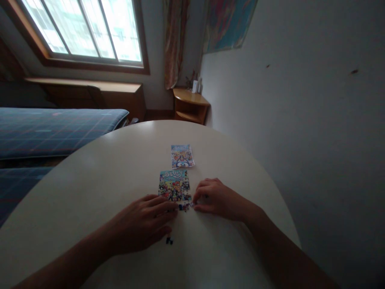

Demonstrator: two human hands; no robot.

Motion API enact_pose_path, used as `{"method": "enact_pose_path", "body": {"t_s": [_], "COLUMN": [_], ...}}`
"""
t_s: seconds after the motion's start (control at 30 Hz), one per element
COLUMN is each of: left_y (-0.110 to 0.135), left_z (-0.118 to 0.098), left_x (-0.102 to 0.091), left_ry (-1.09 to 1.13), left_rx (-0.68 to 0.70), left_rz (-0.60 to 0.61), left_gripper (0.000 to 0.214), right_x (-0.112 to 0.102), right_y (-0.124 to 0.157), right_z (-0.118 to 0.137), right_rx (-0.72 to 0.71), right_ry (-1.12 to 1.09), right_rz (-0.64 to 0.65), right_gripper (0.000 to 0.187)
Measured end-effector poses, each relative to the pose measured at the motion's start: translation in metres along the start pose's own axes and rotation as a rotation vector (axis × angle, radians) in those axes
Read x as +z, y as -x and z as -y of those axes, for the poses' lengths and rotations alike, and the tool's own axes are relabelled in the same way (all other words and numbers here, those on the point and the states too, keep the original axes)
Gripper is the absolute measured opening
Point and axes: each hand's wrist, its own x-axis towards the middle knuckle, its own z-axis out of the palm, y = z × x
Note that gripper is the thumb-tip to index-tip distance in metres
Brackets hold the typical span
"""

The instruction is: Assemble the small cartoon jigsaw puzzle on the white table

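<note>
A small colourful jigsaw puzzle point(175, 185), mostly put together, lies on the round white table point(99, 176). My left hand point(144, 222) lies flat beside its lower left corner, fingers stretched out and touching the bottom edge. My right hand point(215, 198) rests at the lower right corner, fingers curled and pinched on a small puzzle piece point(189, 206) at the edge. A loose dark piece point(169, 240) lies under my left hand's fingertips. A small printed picture card point(182, 155) sits just beyond the puzzle.
A grey wall runs close along the table's right side. A bed with a blue checked cover point(51, 128) stands to the left. A wooden corner shelf point(190, 105), a curtain and a window are at the back.
</note>
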Motion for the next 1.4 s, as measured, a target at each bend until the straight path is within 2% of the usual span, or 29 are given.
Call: {"method": "enact_pose_path", "body": {"t_s": [0.43,0.6,0.73,1.07,1.4], "left_y": [-0.007,-0.006,-0.003,-0.003,-0.002], "left_z": [-0.005,-0.003,0.001,0.0,-0.001], "left_x": [-0.003,-0.004,-0.006,-0.007,-0.005], "left_ry": [0.08,0.09,0.057,0.072,0.062], "left_rx": [0.02,0.045,0.041,0.056,0.058], "left_rz": [0.02,0.0,-0.041,-0.008,-0.036], "left_gripper": [0.03,0.029,0.022,0.022,0.023], "right_x": [-0.002,0.0,0.006,0.01,0.014], "right_y": [-0.001,-0.002,-0.004,-0.004,-0.006], "right_z": [0.003,0.013,0.014,0.011,0.013], "right_rx": [0.023,0.024,0.006,-0.002,0.003], "right_ry": [0.024,0.011,0.038,0.036,0.031], "right_rz": [-0.003,-0.02,-0.009,-0.014,-0.033], "right_gripper": [0.005,0.022,0.027,0.021,0.014]}}
